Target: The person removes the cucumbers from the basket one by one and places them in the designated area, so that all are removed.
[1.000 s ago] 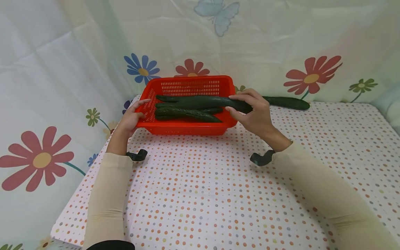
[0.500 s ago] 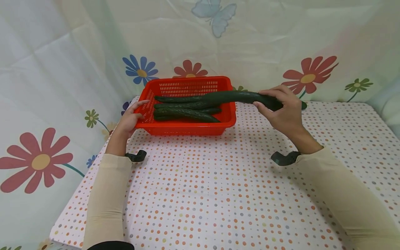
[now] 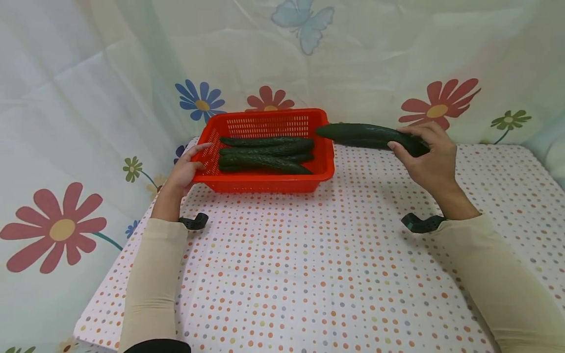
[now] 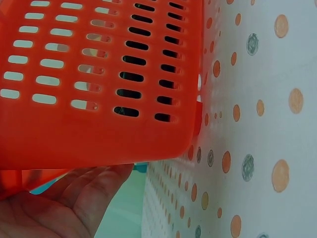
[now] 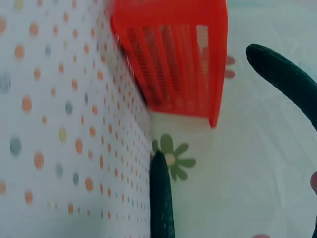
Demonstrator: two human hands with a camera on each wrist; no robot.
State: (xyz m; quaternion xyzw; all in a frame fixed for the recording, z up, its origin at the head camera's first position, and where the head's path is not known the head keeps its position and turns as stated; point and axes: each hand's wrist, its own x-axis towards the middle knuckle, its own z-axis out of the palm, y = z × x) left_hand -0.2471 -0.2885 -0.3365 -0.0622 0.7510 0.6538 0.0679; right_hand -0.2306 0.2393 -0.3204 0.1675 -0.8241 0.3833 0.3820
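A long dark green cucumber (image 3: 359,133) is held up by my right hand (image 3: 436,159), which grips its right end between thumb and fingers. Its tapered free end points left, close to the right rim of a red plastic basket (image 3: 260,186). Several cucumbers (image 3: 273,163) lie lengthwise inside that basket. My left hand (image 3: 181,172) holds the basket's left rim; in the left wrist view the palm is under the rim's edge. The right wrist view shows another cucumber (image 5: 161,198) lying on the table behind the raised one, mostly hidden from the head view.
The table wears a white cloth (image 3: 282,274) with coloured dots. A pale curtain (image 3: 375,59) printed with flowers hangs right behind the basket and along the left side. Each wrist carries a small black camera mount (image 3: 194,221).
My right hand has moved right with the cucumber, drawing it from over the basket out beyond the right rim. The left hand and basket have stayed in place.
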